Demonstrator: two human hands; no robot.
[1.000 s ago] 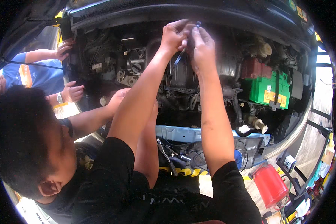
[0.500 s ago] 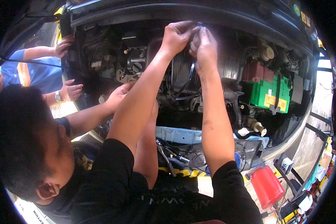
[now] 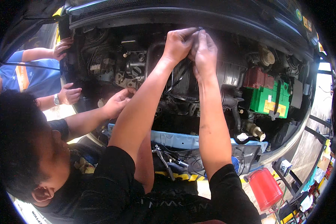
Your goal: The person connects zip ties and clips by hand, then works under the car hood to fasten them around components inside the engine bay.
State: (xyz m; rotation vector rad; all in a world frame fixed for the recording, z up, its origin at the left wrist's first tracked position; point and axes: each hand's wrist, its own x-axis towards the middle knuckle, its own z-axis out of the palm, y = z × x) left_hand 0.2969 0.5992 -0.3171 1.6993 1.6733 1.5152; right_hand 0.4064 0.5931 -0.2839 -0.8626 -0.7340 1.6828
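Observation:
Over the open engine bay, my left hand and my right hand meet with fingertips pinched close together. Between them shows a tiny dark bit, too small to name. Below my hands a thin dark strip slants down to the left across the black engine parts; whether it joins what I pinch is hidden. Left of my left forearm, a co-worker's hand reaches in near a metal bracket with its fingers bent.
A green battery sits at the right of the bay. The blue front crossmember runs along the near side, with a ratchet-like tool nearby. Another person's hand rests at the left edge. A red tank stands lower right.
My hands stay pinched together at nearly the same spot. The dark strip has shifted left. The co-worker's hand by my left forearm has come slightly nearer and opened a little.

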